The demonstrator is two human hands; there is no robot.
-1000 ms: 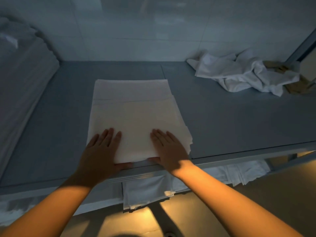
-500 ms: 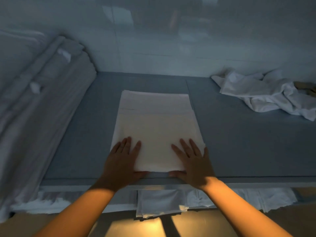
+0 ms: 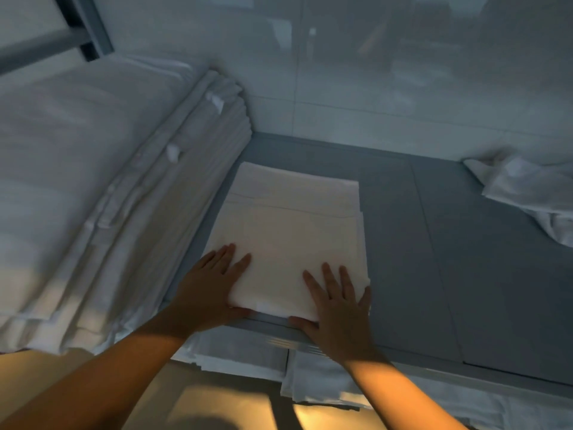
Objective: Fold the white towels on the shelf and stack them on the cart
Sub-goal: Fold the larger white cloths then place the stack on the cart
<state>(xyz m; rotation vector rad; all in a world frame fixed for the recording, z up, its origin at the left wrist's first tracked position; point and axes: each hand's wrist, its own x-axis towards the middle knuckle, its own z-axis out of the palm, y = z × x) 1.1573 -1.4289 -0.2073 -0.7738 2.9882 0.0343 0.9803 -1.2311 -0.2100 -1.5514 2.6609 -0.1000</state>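
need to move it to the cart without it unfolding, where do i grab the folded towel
Take the folded towel by its near edge, from the front of the shelf. That edge overhangs slightly, so thumbs probably slip under while fingers stay flat on top, as the left hand and right hand lie now.

Your left hand [image 3: 207, 292] and right hand [image 3: 336, 308] are bare, with no gloves, rings or watch showing. Both forearms are uncovered up to the frame edge; your fingers [image 3: 328, 276] are slender, with short nails.
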